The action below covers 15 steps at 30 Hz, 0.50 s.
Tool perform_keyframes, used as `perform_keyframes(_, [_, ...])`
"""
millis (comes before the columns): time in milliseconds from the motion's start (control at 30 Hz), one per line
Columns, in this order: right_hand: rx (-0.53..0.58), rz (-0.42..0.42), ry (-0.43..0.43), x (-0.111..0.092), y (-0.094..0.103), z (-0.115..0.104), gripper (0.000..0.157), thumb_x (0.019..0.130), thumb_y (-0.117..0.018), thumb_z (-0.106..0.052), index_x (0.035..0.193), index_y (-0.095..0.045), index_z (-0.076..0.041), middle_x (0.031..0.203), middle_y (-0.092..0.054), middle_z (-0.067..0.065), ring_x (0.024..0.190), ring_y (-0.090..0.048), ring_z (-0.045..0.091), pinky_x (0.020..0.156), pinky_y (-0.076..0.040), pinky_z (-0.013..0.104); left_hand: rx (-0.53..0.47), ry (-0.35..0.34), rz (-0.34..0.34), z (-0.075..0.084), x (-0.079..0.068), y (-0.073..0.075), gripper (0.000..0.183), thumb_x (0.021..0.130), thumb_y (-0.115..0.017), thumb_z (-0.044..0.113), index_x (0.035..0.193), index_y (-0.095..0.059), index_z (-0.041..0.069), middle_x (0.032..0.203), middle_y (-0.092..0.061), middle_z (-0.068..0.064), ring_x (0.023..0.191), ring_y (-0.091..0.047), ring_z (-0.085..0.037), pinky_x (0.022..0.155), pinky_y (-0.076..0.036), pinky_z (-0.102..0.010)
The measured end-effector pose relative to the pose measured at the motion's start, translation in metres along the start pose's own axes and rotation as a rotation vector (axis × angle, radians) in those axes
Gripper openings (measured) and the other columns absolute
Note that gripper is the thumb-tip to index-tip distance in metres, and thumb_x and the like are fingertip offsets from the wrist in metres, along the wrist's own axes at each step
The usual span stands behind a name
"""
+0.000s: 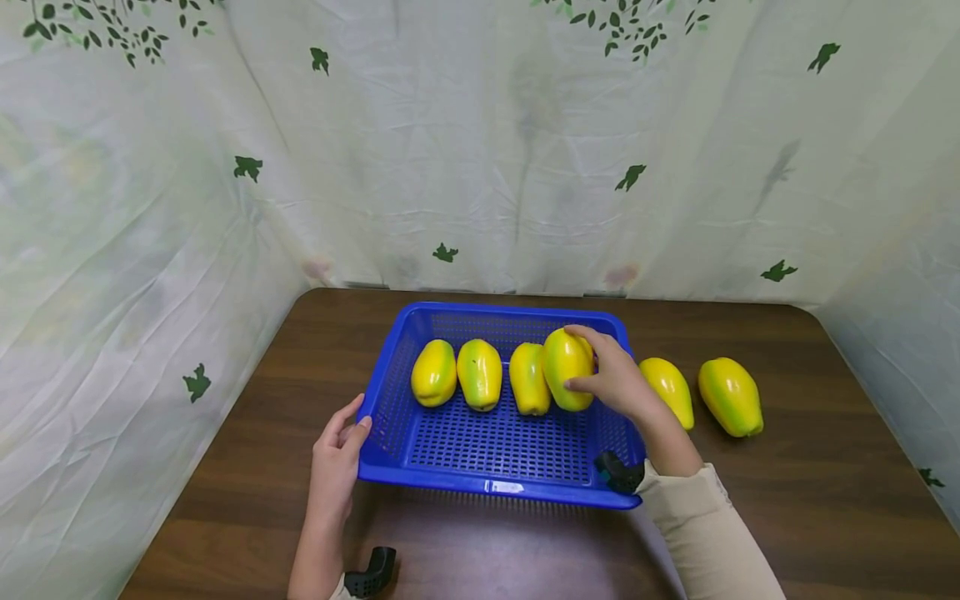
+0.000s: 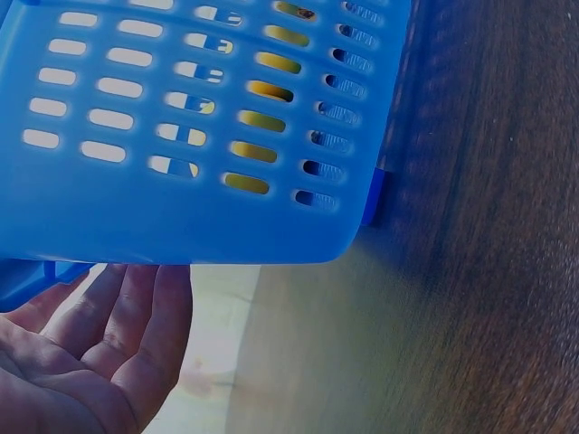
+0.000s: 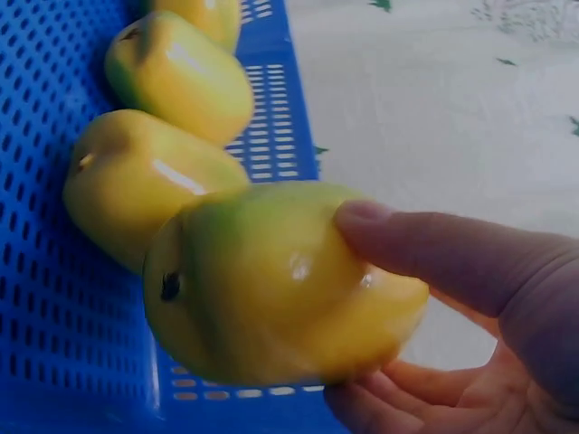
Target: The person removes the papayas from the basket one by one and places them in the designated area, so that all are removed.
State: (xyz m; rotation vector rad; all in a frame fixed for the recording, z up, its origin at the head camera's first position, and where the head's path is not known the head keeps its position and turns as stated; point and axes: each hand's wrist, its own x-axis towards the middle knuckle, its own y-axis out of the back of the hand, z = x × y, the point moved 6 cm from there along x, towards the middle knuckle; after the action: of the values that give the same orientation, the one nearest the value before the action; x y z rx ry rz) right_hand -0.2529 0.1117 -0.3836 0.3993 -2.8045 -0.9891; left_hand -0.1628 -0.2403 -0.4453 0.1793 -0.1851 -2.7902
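Note:
A blue perforated plastic basket (image 1: 495,450) has three yellow-green papayas, among them a papaya (image 1: 434,373), lying in a row inside. My left hand (image 1: 339,454) holds the basket's left rim, its thumb at the rim's edge; in the left wrist view its fingers (image 2: 149,316) reach the rim from outside. Over the right part of the basket, my right hand (image 1: 618,379) grips another papaya (image 1: 564,371) between thumb and fingers. The right wrist view shows this papaya (image 3: 280,280) close up, overlapping its neighbour (image 3: 136,181).
Two more papayas lie on the brown wooden table (image 1: 810,500) to the right of the basket: one papaya (image 1: 667,392) partly behind my right forearm, another papaya (image 1: 730,397) farther right. A pale curtain (image 1: 480,167) with leaf and bird prints surrounds the table's back and sides.

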Motion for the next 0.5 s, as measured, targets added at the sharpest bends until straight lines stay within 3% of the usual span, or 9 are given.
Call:
perform_keyframes(233, [0.144,0.009,0.024,-0.01,0.015,0.0,0.071,0.076,-0.07,-0.002,0.137,-0.035,-0.014,0.138,-0.03,0.014,0.119,-0.036,0.036,0.092,-0.035,0.049,0.008,0.002,-0.004,-0.001,0.0,0.0,0.038,0.092,-0.052,0.024,0.13,-0.049,0.018,0.11,-0.057,-0.022,0.084,-0.061,-0.016,0.068,-0.05,-0.025])
perform_keyframes(500, [0.202,0.051,0.043,-0.027,0.039,0.0,0.073,0.078,-0.069,-0.004,0.139,-0.031,-0.014,0.139,-0.027,0.015,0.122,-0.032,0.038,0.095,-0.03,0.052,0.022,0.009,-0.007,0.0,0.0,0.0,0.039,0.092,-0.051,0.025,0.13,-0.048,0.019,0.112,-0.056,-0.021,0.086,-0.06,-0.015,0.069,-0.049,-0.024])
